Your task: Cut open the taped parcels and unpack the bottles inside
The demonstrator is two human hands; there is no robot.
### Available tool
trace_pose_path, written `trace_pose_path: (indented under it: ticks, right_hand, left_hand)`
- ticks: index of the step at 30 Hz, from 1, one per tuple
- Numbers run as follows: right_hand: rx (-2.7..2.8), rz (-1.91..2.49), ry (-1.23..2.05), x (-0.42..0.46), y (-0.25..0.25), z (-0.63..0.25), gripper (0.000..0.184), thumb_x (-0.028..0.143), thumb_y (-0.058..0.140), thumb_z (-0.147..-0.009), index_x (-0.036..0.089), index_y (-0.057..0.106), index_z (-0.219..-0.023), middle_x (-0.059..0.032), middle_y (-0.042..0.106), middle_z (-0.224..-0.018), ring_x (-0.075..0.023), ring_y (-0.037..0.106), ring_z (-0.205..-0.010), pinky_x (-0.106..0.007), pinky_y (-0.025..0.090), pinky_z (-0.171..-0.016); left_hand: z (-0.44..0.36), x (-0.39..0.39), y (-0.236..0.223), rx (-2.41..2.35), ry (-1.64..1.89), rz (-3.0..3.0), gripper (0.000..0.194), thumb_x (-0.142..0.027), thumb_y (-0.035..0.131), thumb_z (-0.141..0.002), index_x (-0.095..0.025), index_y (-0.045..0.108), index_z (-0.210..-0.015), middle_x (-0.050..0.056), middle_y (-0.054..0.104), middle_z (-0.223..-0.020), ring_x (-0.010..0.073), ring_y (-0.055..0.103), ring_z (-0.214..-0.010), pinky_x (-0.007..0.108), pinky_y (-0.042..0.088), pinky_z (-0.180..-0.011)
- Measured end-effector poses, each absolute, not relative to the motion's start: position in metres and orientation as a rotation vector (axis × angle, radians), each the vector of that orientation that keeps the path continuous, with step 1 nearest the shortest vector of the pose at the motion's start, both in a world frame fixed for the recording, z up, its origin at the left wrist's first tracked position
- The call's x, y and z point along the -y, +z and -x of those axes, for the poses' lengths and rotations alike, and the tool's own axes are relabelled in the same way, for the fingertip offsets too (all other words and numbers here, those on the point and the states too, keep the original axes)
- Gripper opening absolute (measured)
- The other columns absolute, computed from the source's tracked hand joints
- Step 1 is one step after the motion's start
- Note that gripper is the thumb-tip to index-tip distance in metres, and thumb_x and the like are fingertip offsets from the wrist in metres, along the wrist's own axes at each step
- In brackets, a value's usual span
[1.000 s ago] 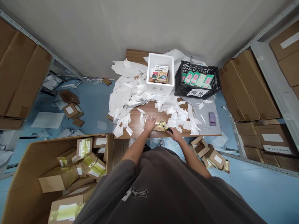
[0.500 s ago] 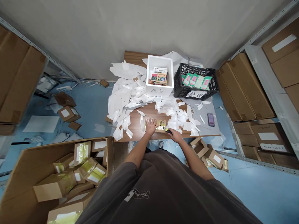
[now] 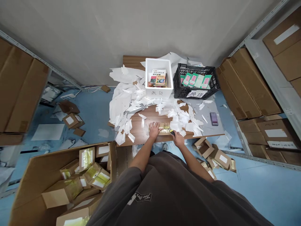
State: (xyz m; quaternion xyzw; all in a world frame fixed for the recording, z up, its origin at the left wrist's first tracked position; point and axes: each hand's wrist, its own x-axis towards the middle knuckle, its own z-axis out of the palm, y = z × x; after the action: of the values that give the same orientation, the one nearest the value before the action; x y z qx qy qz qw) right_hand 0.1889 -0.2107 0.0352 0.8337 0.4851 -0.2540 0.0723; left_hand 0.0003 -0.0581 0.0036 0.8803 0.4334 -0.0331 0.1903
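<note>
At the table's near edge lies a small cardboard box (image 3: 164,128) wrapped in yellowish tape. The fingers of my left hand (image 3: 154,130) are spread flat over the box's left end and press on it. My right hand (image 3: 178,138) is closed around a utility knife (image 3: 172,132) with a black and yellow handle. The knife points at the right end of the box; its blade is too small to make out. Torn white paper (image 3: 180,117) lies just beyond the box.
Behind stand a white foam box (image 3: 159,93) of books and a black crate (image 3: 181,92) with green-and-pink packs. A large carton (image 3: 25,188) of taped parcels is at my left. Opened boxes (image 3: 218,157) lie on the floor at right. Shelves of cartons flank both sides.
The camera view has shifted slightly. My right hand and the knife have moved a little to the right along the box. My left hand stays on the box's left end.
</note>
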Motion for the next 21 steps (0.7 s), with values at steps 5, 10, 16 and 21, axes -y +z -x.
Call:
trace_pose_path:
  ticks: [5, 10, 16, 21]
  right_hand:
    - [-1.431, -2.542, -0.709, 0.210, 0.033, -0.175, 0.047, 0.044, 0.038, -0.117, 0.027, 0.049, -0.159, -0.0169, 0.065, -0.136, -0.0306, 0.071, -0.115, -0.037, 0.050, -0.094]
    - [-1.225, -2.669, -0.758, 0.217, 0.045, -0.214, 0.048, 0.040, 0.032, -0.116, 0.024, 0.050, -0.158, -0.0217, 0.068, -0.133, -0.0345, 0.073, -0.113, -0.043, 0.053, -0.091]
    - [-1.045, -2.977, -0.740, 0.256, 0.056, -0.345, 0.052, 0.050, 0.037, -0.112, 0.028, 0.052, -0.157, -0.0253, 0.068, -0.141, -0.0430, 0.068, -0.126, -0.056, 0.049, -0.105]
    - [-1.174, -3.199, -1.365, 0.216, 0.002, -0.278, 0.068, 0.065, 0.058, -0.099, 0.021, 0.052, -0.150, -0.0162, 0.075, -0.127, -0.0362, 0.073, -0.116, -0.051, 0.056, -0.102]
  left_hand:
    - [-0.012, 0.068, 0.003, -1.280, -0.088, -2.427, 0.061, -0.051, 0.058, -0.107, -0.024, 0.053, -0.162, 0.015, 0.057, -0.163, 0.0371, 0.044, -0.154, 0.056, 0.023, -0.134]
    - [-0.003, 0.065, 0.002, -1.366, -0.067, -2.400, 0.055, -0.048, 0.052, -0.110, -0.024, 0.057, -0.158, 0.015, 0.060, -0.161, 0.0355, 0.046, -0.154, 0.054, 0.024, -0.133]
    - [0.035, 0.045, -0.008, -1.487, -0.009, -2.340, 0.057, -0.054, 0.049, -0.110, -0.024, 0.056, -0.157, 0.016, 0.060, -0.159, 0.0332, 0.043, -0.156, 0.050, 0.021, -0.134]
    - [0.021, 0.058, -0.011, -1.620, 0.111, -2.240, 0.058, -0.052, 0.056, -0.106, -0.024, 0.055, -0.158, 0.016, 0.061, -0.158, 0.0336, 0.047, -0.152, 0.051, 0.022, -0.133]
